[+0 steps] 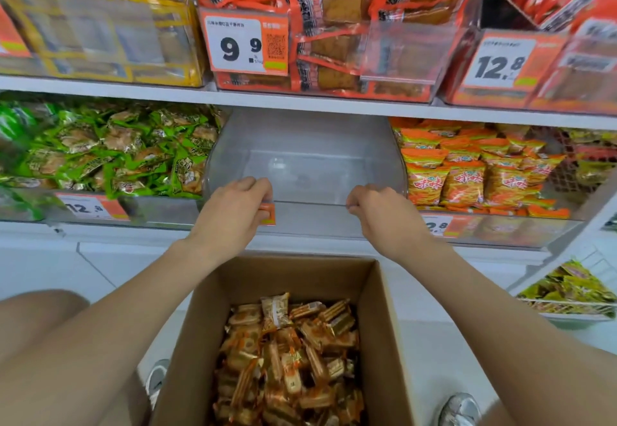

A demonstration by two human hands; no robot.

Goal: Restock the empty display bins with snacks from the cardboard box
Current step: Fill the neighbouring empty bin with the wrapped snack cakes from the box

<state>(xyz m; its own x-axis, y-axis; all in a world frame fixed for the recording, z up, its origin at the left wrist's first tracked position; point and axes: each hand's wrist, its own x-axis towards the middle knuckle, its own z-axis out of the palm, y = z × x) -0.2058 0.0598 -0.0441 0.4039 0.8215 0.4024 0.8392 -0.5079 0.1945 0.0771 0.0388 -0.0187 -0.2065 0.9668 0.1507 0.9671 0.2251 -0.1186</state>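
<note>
Clasping the front rim of the empty clear plastic bin [310,204], your left grip [233,207] and right grip [379,208] curl over it.

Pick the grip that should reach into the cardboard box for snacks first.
Right, probably. The left grip pinches an orange tag on the empty bin; the right grip only holds its rim, just above the cardboard box.

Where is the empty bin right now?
Head view, lower shelf centre: the empty bin sits between green packets left and orange packets right, beyond the cardboard box.
</note>
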